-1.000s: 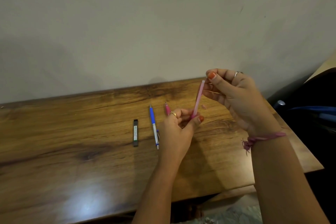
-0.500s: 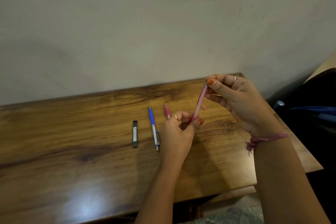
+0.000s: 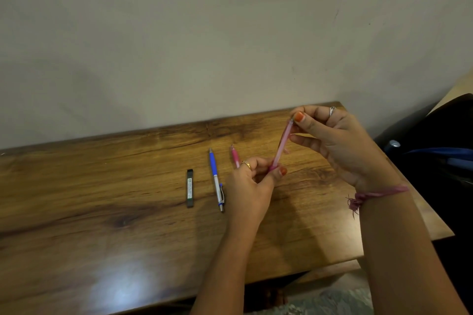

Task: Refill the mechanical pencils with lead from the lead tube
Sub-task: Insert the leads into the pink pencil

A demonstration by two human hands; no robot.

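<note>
A pale pink mechanical pencil (image 3: pixel 281 144) stands nearly upright above the wooden table (image 3: pixel 102 212). My left hand (image 3: pixel 252 186) grips its lower end between thumb and fingers. My right hand (image 3: pixel 337 140) pinches its top end with thumb and forefinger. A blue and silver mechanical pencil (image 3: pixel 216 178) lies on the table left of my left hand. Another pink pencil (image 3: pixel 235 155) lies behind my left hand, mostly hidden. The dark lead tube (image 3: pixel 190 188) lies flat further left.
The table meets a plain wall at the back. Its right edge ends beside a dark bag or chair (image 3: pixel 440 151). Patterned flooring (image 3: pixel 320 302) shows below the table's front edge.
My right hand has come down a little along with the pencil's top end. My left hand keeps its grip in about the same place.
</note>
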